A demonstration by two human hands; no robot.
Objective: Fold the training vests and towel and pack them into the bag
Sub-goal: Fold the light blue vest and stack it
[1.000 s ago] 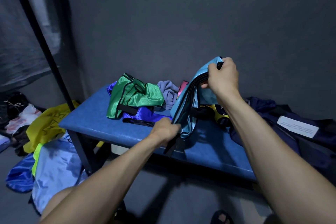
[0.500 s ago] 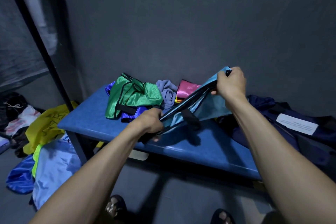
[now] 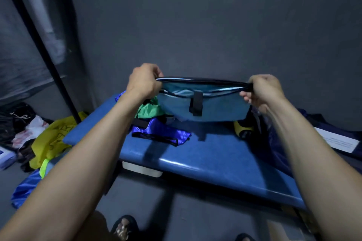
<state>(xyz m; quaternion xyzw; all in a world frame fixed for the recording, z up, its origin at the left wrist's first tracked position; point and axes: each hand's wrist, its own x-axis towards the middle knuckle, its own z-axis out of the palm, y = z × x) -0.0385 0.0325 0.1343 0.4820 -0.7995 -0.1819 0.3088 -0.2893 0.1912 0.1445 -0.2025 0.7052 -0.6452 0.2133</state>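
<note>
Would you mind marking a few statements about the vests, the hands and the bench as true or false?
1. Both hands, left hand and right hand, hold the light blue vest stretched between them. True.
2. The light blue vest lies flat on the bench. False: it is held up above it.
3. A green vest lies on the bench. True.
4. The dark blue vest is on the floor. False: it lies on the bench.
</note>
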